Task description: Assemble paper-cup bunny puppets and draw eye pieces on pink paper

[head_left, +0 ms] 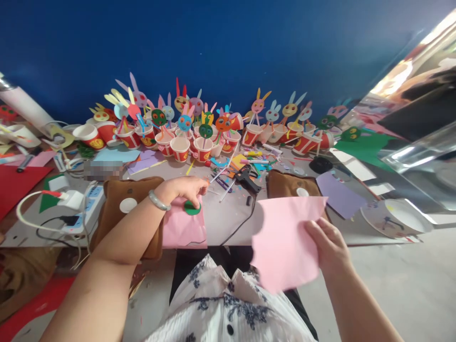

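Observation:
My left hand [187,188], with a bracelet [159,201] on its wrist, is over the table, its fingers bent and apart. One fingertip reaches a green paper disc [192,208]; I cannot tell whether it touches. The disc lies on a pink paper sheet [181,230] at the table's front edge. In my right hand [329,242] is another piece of pink paper [285,237], pinched at its right side between thumb and fingers. This piece has a ragged left edge with curved cut-outs and hangs partly over my lap.
Behind stand several red-and-white paper cups [180,149] with paper rabbit heads on sticks. A black glue gun [247,179] with a cord lies mid-table among pens and scraps. Brown cushions [142,187], a power strip [83,211], purple paper [340,194] and a white tub [395,216] are around.

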`<state>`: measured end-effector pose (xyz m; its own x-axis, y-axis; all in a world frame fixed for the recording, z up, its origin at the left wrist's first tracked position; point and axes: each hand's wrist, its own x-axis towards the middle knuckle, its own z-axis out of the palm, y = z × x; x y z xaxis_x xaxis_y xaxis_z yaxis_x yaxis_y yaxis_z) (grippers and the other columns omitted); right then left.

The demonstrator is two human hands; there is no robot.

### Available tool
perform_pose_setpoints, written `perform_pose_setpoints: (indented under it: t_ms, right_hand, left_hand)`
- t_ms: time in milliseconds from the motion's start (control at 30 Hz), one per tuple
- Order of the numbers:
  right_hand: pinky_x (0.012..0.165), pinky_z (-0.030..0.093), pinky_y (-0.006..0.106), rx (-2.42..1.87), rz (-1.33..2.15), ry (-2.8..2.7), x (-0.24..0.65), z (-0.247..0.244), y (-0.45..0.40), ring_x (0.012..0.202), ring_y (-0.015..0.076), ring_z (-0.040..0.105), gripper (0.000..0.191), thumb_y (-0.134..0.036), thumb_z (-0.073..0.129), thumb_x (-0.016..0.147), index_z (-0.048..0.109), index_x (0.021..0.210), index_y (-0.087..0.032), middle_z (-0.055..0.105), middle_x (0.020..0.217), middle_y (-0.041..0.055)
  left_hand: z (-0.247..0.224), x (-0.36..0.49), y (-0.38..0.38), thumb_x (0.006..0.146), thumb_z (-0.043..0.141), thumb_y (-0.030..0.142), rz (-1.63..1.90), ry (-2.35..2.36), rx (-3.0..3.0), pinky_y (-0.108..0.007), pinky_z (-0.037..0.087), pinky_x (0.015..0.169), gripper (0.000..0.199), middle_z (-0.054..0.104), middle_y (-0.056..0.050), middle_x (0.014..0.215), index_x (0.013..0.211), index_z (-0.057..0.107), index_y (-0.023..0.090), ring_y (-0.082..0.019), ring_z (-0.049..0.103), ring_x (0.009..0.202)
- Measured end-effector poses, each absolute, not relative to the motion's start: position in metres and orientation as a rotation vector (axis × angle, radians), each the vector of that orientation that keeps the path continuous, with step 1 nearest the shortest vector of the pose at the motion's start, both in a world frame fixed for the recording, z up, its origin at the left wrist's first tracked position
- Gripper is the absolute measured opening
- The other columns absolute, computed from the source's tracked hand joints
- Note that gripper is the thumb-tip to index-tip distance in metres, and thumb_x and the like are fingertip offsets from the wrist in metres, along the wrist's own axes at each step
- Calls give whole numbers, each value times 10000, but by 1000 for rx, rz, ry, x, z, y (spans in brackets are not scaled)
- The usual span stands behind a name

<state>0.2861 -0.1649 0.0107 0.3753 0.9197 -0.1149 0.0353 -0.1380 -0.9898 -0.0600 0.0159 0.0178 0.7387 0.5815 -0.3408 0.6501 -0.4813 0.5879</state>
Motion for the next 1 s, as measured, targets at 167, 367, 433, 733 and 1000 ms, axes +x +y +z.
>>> perform_pose_setpoints:
  t_ms: [167, 367, 433, 733, 1000]
  right_hand:
    - [344, 542, 336, -1515, 908, -634, 291, -1, -177, 391, 185, 569, 309, -584, 834, 650, 715, 758, -321, 649, 567, -7]
    - [366, 542, 366, -1506, 939, -701, 284, -10, -170, 496, 220, 637, 234, -553, 828, 671, 744, 770, -359, 726, 715, 6]
    - [407, 550, 337, -1484, 958, -712, 278, -10, -166, 544, 209, 657, 249, -536, 837, 668, 755, 804, -344, 724, 722, 1]
    - [525, 582, 257, -1350, 1029, -602, 253, -8, -148, 647, 162, 684, 321, -460, 837, 702, 721, 936, -274, 744, 864, -6]
    - [635, 575, 295, -1333, 914, -886, 223, -19, -134, 719, 183, 693, 296, -491, 764, 787, 699, 935, -242, 749, 870, 19]
  left_hand:
    - [21, -59, 17, 510, 820, 217, -138, 875, 2153, -254, 332, 571, 315, 546, 46, 665, 735, 601, 190, -130, 494, 629]
    - [25, -59, 15, 512, 823, 228, -168, 852, 2127, -259, 332, 570, 343, 535, 47, 680, 773, 605, 188, -131, 488, 634]
    - [24, -59, 14, 501, 820, 201, -190, 876, 2153, -259, 328, 565, 347, 542, 46, 689, 757, 586, 191, -131, 486, 635]
    - [18, -58, 16, 612, 810, 266, 6, 842, 2084, -237, 386, 595, 365, 594, 22, 745, 921, 647, 159, -119, 533, 656]
    - [29, -53, 5, 710, 784, 605, 322, 562, 1734, -217, 400, 526, 521, 584, 13, 719, 844, 582, 143, -77, 518, 561]
